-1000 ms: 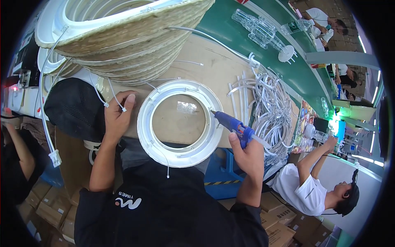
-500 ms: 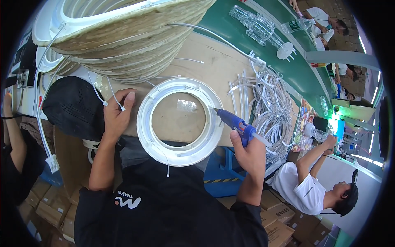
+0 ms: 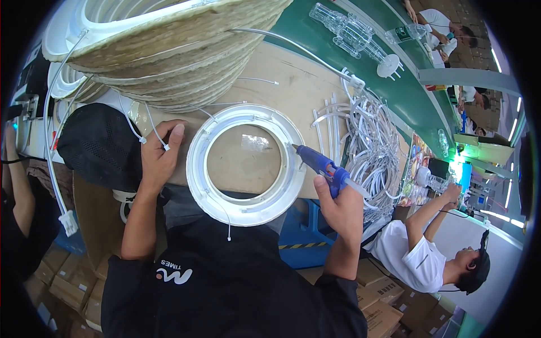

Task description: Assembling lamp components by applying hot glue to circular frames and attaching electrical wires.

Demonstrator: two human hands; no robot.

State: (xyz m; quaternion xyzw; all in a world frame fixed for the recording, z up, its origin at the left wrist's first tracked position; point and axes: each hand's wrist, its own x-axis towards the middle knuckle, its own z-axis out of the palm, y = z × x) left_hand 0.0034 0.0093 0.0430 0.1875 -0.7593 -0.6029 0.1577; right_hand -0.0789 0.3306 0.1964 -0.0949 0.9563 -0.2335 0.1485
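A white ring-shaped housing (image 3: pixel 197 194) lies at the table's near edge, with a clear strip in its channel and a short wire hanging off its near side. My right hand (image 3: pixel 345 213) grips a blue hot glue gun (image 3: pixel 318 162) with a clear glue stick at its back. Its nozzle points at the ring's right side, at or just above the inner wall. Left of the ring, my left hand (image 3: pixel 159 152) is closed, thumb against fingers; what they hold, if anything, is hidden. Thin wires with white connectors (image 3: pixel 166 147) cross in front of it.
A tall stack of white rings (image 3: pixel 169 67) towers at back left, trailing wires. A black mesh cap (image 3: pixel 98 147) sits left. Tangled clear tubing (image 3: pixel 372 152) heaps at right; clear plastic assemblies (image 3: pixel 355 34) lie on the green bench. A co-worker (image 3: pixel 417 253) works at right.
My hands, the glue gun and the ring keep nearly the same places. The whole view has shifted very slightly. At far left, another person's hand has moved a little.
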